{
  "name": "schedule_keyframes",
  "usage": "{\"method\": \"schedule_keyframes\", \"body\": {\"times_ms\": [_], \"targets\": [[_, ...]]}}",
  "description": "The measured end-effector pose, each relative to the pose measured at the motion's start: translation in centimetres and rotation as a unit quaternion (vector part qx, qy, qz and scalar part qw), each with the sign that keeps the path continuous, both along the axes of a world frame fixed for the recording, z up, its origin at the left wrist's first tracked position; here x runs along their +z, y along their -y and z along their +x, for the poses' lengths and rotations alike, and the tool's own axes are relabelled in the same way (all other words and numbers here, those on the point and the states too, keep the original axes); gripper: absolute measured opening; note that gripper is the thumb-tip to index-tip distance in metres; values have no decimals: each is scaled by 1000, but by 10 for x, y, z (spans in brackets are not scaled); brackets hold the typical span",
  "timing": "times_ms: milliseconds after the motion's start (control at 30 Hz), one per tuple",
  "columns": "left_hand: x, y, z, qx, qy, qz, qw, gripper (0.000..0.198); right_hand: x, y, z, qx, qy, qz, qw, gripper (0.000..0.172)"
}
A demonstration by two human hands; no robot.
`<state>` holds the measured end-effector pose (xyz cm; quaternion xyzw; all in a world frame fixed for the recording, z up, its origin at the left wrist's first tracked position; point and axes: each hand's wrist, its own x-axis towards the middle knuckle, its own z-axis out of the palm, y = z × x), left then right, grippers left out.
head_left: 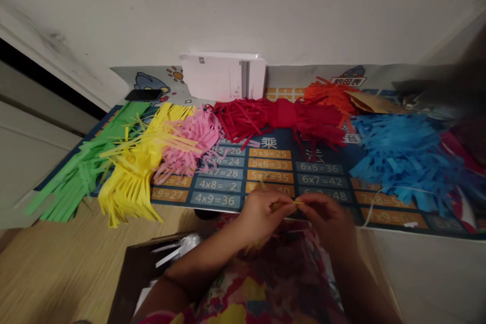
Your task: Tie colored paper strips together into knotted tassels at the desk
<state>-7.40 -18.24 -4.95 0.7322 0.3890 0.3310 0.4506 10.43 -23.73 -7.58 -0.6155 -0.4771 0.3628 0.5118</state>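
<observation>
My left hand (pixel 261 215) and my right hand (pixel 329 220) meet at the front edge of the table, fingertips nearly touching. Between them both pinch a thin yellow paper strip (pixel 298 203). Most of the strip is hidden by my fingers, and a bit of yellow also pokes up behind my left hand. Beyond my hands lies a red fringed tissue-paper bundle (pixel 283 114). To the left are pink (pixel 193 136), yellow (pixel 138 162) and green (pixel 93 162) fringed bundles. A blue fringed bundle (pixel 406 157) lies on the right, with an orange one (pixel 330 96) behind it.
A multiplication-table mat (pixel 220 187) covers the table. A white box (pixel 228 76) leans against the wall, and a dark phone (pixel 144 94) lies at the back left. Below the table edge stands an open cardboard box (pixel 131 273) with white scraps. A white string (pixel 369 215) trails by the blue bundle.
</observation>
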Motion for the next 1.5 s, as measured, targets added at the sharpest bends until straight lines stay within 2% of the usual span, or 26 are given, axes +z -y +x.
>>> {"method": "schedule_keyframes", "body": {"times_ms": [100, 200, 333, 467, 600, 700, 833, 933, 1167, 1333, 1400, 1433, 1500], "targets": [[0, -1, -2, -26, 3, 34, 999, 20, -2, -3, 6, 34, -51, -33, 998, 21], [1, -3, -5, -58, -3, 64, 996, 24, -4, -5, 9, 41, -71, -8, 997, 15], [4, -5, -4, -35, -4, 111, 993, 20, -4, -4, 9, 38, -14, 61, 997, 8], [5, -5, -1, -52, 14, 100, 994, 16, -3, 0, 12, 71, 39, 68, 994, 8], [2, -5, -2, -14, 6, 104, 994, 16, 1, 3, 13, 20, 62, 76, 995, 12], [-2, -4, -1, 4, 34, 168, 985, 16, 8, 5, 10, 3, 97, 103, 990, 11], [-4, -3, 3, -21, 78, 284, 956, 8, 14, 7, 5, 7, 124, 134, 983, 9], [-5, -3, 6, -23, 85, 316, 944, 9, 14, 7, 4, 0, 130, 137, 982, 9], [-6, -6, 8, -15, 70, 303, 950, 5, 12, 8, 4, 3, 114, 144, 983, 8], [-2, -4, 14, -21, 15, 218, 976, 7, 14, 5, 2, 28, 118, 167, 979, 11], [-1, -5, 13, -39, -13, 191, 981, 6, 12, 4, 22, 22, 153, 172, 973, 10], [0, -7, 12, -53, -15, 184, 981, 6, 11, 4, 38, -6, 179, 169, 969, 10], [2, -12, 10, -79, 4, 174, 981, 5, 8, 7, 77, -116, 244, 138, 953, 17]]}}
